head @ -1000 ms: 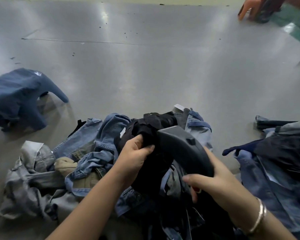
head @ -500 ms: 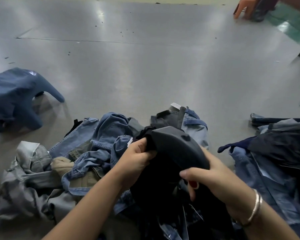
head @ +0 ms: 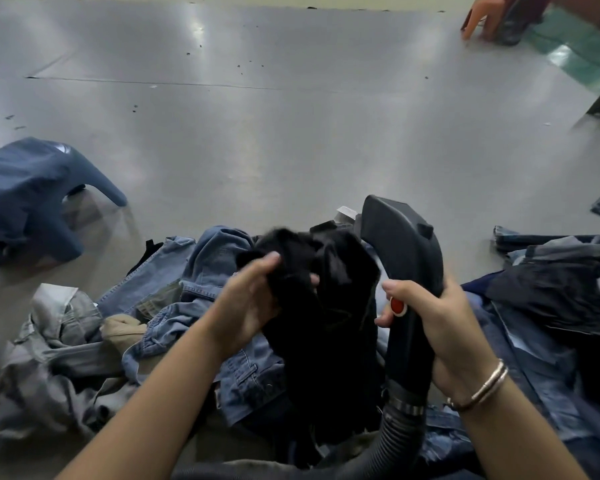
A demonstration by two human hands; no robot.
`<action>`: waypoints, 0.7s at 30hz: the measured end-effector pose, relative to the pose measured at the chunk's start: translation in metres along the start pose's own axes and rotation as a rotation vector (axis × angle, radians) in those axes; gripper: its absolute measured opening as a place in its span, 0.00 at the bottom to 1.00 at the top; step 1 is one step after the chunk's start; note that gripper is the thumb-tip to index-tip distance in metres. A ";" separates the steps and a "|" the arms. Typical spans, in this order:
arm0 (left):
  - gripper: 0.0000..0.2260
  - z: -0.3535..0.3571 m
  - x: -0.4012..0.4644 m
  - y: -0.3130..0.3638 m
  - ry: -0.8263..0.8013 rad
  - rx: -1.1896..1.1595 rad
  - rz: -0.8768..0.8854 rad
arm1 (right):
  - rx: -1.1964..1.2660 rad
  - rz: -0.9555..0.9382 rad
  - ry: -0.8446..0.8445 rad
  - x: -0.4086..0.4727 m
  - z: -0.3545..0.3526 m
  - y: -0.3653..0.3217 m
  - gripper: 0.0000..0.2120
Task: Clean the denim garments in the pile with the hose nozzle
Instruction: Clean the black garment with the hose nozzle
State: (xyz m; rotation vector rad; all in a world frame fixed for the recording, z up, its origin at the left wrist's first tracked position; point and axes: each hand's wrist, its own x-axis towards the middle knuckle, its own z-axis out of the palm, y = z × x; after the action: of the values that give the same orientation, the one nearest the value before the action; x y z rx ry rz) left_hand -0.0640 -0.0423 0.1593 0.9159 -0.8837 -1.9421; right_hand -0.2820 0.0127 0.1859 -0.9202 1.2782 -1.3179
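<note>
The left hand (head: 246,299) is gripping a bunched black denim garment (head: 326,306) above the mixed blue and grey denim pile (head: 160,317) at 6 o'clock on the grey floor (head: 291,133). The right hand (head: 440,323) is clasping the dark grey plastic hose nozzle (head: 402,251), just at the garment's 3 o'clock. The cleaning pass seems to be under way; next, the mouth likely needs pressing to the cloth. The nozzle's mouth is facing away, unseen.

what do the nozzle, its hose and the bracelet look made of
Nozzle: matte dark grey moulded plastic, apparently, with smooth seamless curves. Hose: ribbed, looks like flexible plastic or rubber. Bracelet: shiny, probably metal; it glints.
</note>
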 end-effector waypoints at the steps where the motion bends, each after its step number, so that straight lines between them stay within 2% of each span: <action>1: 0.16 0.004 0.001 -0.004 0.026 0.079 -0.019 | -0.004 0.000 0.009 0.000 0.000 0.000 0.08; 2: 0.14 0.007 0.001 -0.005 0.013 0.095 -0.020 | -0.006 0.003 0.017 0.001 0.001 0.000 0.07; 4: 0.19 0.008 0.000 -0.003 -0.092 -0.060 -0.029 | -0.010 0.009 0.020 0.002 0.000 -0.002 0.07; 5: 0.21 0.009 -0.002 0.001 -0.118 -0.057 -0.050 | -0.011 0.013 0.023 0.001 0.000 -0.002 0.07; 6: 0.20 0.009 -0.001 0.004 -0.083 0.069 -0.068 | -0.010 0.017 0.028 0.001 -0.001 -0.003 0.08; 9: 0.12 0.006 0.008 0.001 0.190 0.765 0.014 | -0.014 0.011 0.023 -0.002 -0.003 -0.005 0.10; 10: 0.12 0.007 0.009 0.002 0.226 0.885 0.047 | -0.020 0.008 0.021 -0.002 -0.004 -0.005 0.10; 16: 0.15 0.003 0.003 0.027 0.324 1.007 0.270 | -0.074 -0.034 -0.043 -0.006 0.001 -0.006 0.16; 18: 0.09 0.005 0.001 0.029 0.375 0.898 0.344 | -0.089 -0.033 -0.064 -0.008 0.006 -0.006 0.17; 19: 0.08 0.006 0.001 0.030 0.370 0.701 0.326 | -0.083 -0.028 -0.074 -0.009 0.008 -0.007 0.17; 21: 0.14 0.008 0.001 0.031 0.297 0.237 0.190 | -0.062 -0.014 -0.095 -0.011 0.011 -0.006 0.18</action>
State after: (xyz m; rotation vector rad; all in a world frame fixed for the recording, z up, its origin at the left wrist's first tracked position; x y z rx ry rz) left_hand -0.0599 -0.0551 0.1887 1.1777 -0.9969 -1.5139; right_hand -0.2708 0.0208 0.1950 -1.0251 1.2465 -1.2362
